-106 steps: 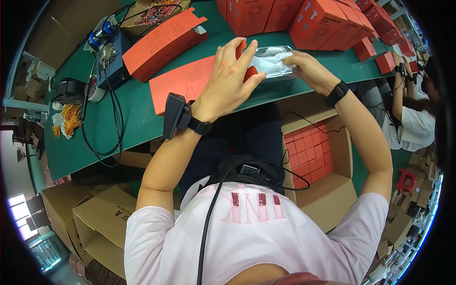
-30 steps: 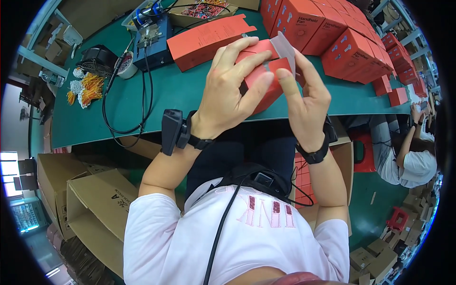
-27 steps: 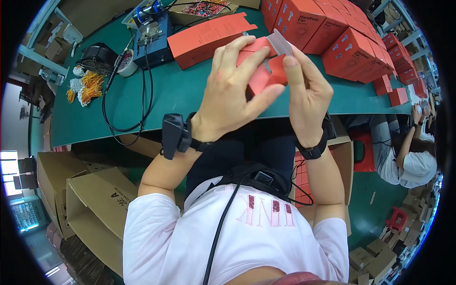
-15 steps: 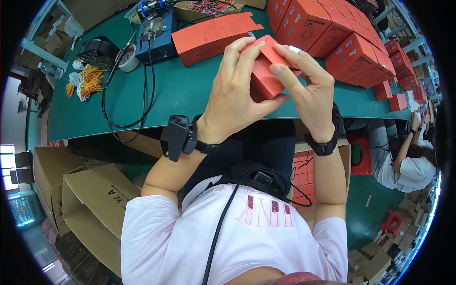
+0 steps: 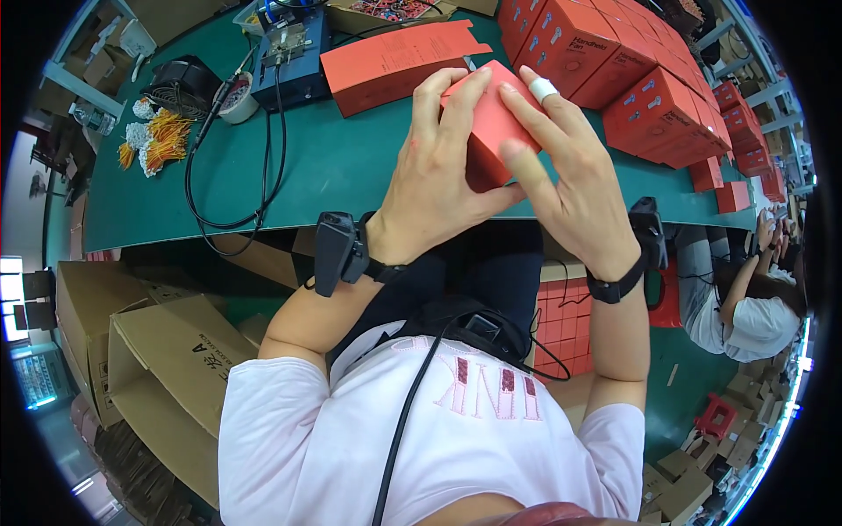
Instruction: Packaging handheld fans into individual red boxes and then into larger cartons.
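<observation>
A small red carton [image 5: 497, 131] is held upright over the near edge of the table, and its top is now closed flat. My left hand [image 5: 431, 162] wraps round its left side, fingers over the far edge and thumb along the near lower side. My right hand [image 5: 574, 162] lies against its right side, fingertips on the top face, the thumb smeared by motion. One right finger wears a white band. Just beyond lies a long red carton [image 5: 395, 66] with an open flap; a tall stack of red cartons [image 5: 574, 48] stands to its right.
On the green table [image 5: 333, 167] are a blue soldering device [image 5: 294, 66] with black cables [image 5: 263, 175], a tub [image 5: 237, 101], yellow-tipped wires [image 5: 167, 140] and a black fan unit [image 5: 182, 92]. Brown cartons [image 5: 175, 359] stand lower left; a box of red cartons [image 5: 561, 324] is by my lap. A co-worker [image 5: 754, 316] sits right.
The carton's top flap, raised before, is now down flat. My right hand has shifted slightly right and lower, its fingers spread on the top; my left hand keeps its hold.
</observation>
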Demonstrator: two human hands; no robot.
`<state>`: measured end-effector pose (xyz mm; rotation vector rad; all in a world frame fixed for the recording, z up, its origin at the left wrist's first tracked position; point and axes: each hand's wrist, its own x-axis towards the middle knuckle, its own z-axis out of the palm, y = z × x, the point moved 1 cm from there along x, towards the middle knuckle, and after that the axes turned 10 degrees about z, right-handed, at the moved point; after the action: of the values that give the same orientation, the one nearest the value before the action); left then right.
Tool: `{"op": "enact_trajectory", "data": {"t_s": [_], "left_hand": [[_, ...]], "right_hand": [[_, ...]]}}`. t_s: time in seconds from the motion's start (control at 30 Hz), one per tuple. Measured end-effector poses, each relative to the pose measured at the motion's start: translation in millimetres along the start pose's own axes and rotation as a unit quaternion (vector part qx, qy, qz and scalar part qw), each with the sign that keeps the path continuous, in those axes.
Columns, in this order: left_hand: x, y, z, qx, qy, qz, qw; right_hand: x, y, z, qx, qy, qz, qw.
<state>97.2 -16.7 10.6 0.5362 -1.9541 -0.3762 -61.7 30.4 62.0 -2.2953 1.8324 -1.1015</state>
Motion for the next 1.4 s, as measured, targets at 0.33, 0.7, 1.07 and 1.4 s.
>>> {"op": "enact_trajectory", "data": {"t_s": [0.33, 0.7, 1.07, 1.4], "left_hand": [[17.1, -35.4, -23.7, -0.577, 0.036, -0.411, 0.705], [-23.6, -21.3, 47.0, -0.821, -0.149, -0.448, 0.321], [-41.2, -1.6, -2.0, -0.558, -0.182, -0.410, 0.698], [-61.2, 14.7, 25.9, -0.474, -0.340, -0.333, 0.741]], "right_hand": [[-23.0, 39.2, -109.6, 0.162, 0.026, -0.032, 0.986], [-33.2, -1.3, -43.3, 0.053, 0.009, -0.045, 0.998], [-13.9, 161.2, 4.5, -0.311, 0.339, 0.227, 0.858], [-145.1, 130.6, -20.3, -0.231, 0.271, 0.290, 0.889]]}}
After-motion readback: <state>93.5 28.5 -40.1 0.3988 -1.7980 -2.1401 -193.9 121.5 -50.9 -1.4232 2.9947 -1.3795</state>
